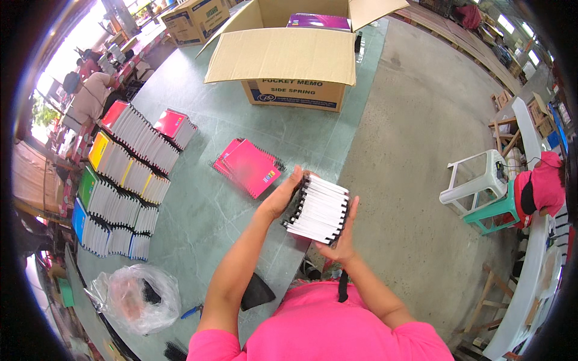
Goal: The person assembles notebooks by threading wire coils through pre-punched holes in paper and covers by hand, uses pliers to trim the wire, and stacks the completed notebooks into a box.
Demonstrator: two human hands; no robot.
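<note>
Between both hands I hold a thick stack of small spiral notebooks [322, 210] over the table's right edge, white page edges facing up and black coils along the sides. My left hand [282, 195] grips the stack's left side, and my right hand [343, 243] clasps its right side; some fingers are hidden behind it. Just beyond my left hand, a few pink spiral notebooks [256, 171] lie overlapping on the table. Farther left stand long rows of notebooks with red [115, 114], yellow [99, 149], green [88, 186] and blue [79, 219] covers, beside a short red-covered stack [171, 123].
An open cardboard box [295, 93] with purple-covered notebooks [319, 23] stands at the table's far end, near another carton [195, 23]. Nearer lie a clear plastic bag [141, 298], a blue-handled tool [191, 311] and a black piece [257, 293]. Stools [478, 180] and a person [542, 183] are right.
</note>
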